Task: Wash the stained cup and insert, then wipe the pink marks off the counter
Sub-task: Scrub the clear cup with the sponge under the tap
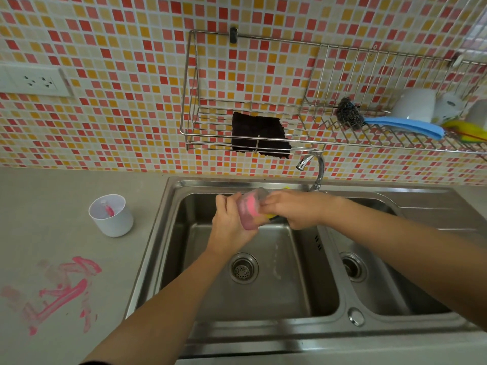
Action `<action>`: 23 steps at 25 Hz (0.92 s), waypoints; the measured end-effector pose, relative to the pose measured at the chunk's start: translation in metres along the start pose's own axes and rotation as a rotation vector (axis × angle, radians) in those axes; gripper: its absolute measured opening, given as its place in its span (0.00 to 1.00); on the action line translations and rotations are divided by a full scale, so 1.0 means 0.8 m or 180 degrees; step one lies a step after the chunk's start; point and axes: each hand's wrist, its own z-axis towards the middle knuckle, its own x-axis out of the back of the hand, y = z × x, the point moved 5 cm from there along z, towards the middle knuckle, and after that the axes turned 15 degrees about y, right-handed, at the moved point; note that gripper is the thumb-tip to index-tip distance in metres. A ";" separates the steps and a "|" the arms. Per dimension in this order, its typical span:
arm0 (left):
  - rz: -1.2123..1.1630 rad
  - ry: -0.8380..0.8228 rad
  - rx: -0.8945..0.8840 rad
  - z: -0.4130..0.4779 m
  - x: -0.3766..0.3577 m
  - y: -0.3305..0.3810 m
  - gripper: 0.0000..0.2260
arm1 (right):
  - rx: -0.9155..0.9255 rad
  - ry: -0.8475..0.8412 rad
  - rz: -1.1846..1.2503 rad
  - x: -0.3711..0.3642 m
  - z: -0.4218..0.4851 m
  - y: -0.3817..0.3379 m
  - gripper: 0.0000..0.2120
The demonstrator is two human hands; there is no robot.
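Both forearms reach over the sink (158, 246); left hand (232, 222) clutches the pink-stained cup (249, 209), right hand (295, 209) presses a yellow sponge (271, 216) against it

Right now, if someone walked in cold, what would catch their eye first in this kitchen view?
Probably the bright pink smeared marks on the grey counter, front left of the steel double sink. Next, the left hand and right hand over the left basin, gripping a translucent pink-stained cup with something yellow against it. A white plastic cup with pink inside stands on the counter beside the sink.
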 end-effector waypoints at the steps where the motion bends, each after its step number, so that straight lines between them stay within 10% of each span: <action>1: -0.0014 0.0012 0.0082 0.002 0.000 0.001 0.34 | 0.0120 0.0137 -0.0106 -0.001 -0.001 -0.004 0.17; 13: -0.1066 -0.1265 0.0995 0.006 -0.021 -0.012 0.47 | 0.1360 0.1022 -0.1184 0.006 -0.020 -0.009 0.15; 19: -0.0591 -0.0902 0.0670 0.011 -0.024 -0.019 0.35 | 0.0088 0.0736 0.0049 -0.004 -0.012 0.002 0.14; 23: -0.0503 -0.0667 0.0494 0.009 -0.024 -0.009 0.35 | 0.0395 0.0850 -0.0546 -0.007 -0.018 0.000 0.21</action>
